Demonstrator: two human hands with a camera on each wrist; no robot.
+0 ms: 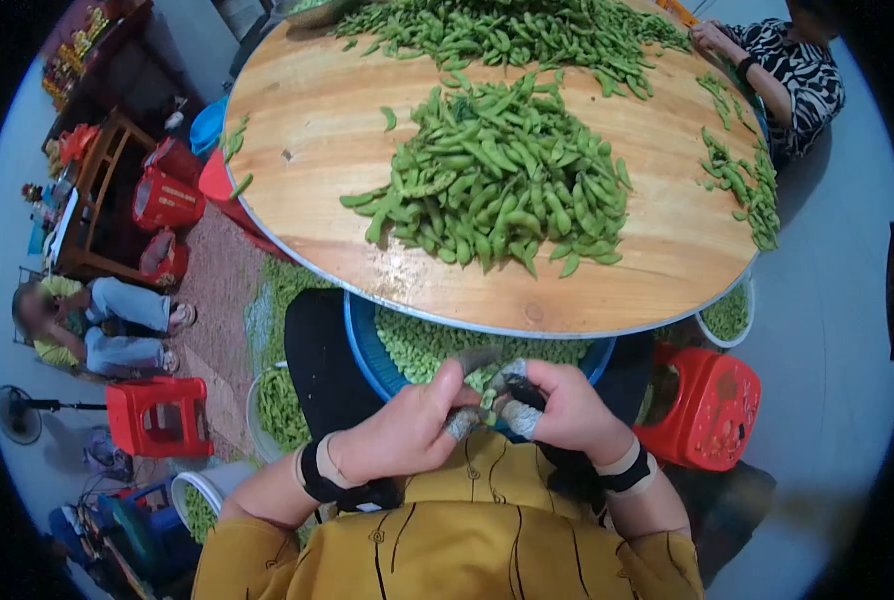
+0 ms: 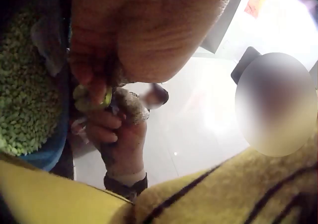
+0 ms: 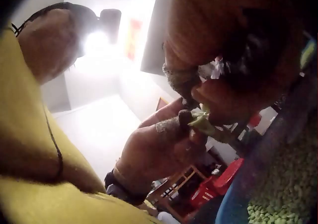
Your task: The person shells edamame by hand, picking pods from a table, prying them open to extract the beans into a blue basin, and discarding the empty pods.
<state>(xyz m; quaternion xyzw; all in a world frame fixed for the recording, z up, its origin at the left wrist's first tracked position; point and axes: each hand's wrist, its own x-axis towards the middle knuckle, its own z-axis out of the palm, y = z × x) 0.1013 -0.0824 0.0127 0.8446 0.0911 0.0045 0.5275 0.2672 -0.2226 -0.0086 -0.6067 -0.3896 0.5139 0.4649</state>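
Note:
A small green edamame pod (image 1: 488,402) is between the fingertips of both hands, close to the person's front. My left hand (image 1: 397,428) pinches it from one side, and my right hand (image 1: 577,412) pinches it from the other. Greyish wraps cover several fingers and the thumbs. In the right wrist view the pod (image 3: 201,123) looks split, with pale edges at the thumb tip. Just beyond the hands, a blue tub (image 1: 360,345) holds many shelled beans (image 1: 417,345), partly under the tabletop.
A round wooden table (image 1: 297,200) bears a heap of edamame pods (image 1: 507,170) and more behind. Buckets of pods stand left, near a red stool (image 1: 157,415); another red stool (image 1: 722,410) is right. One person (image 1: 802,80) sits far right, another (image 1: 107,320) left.

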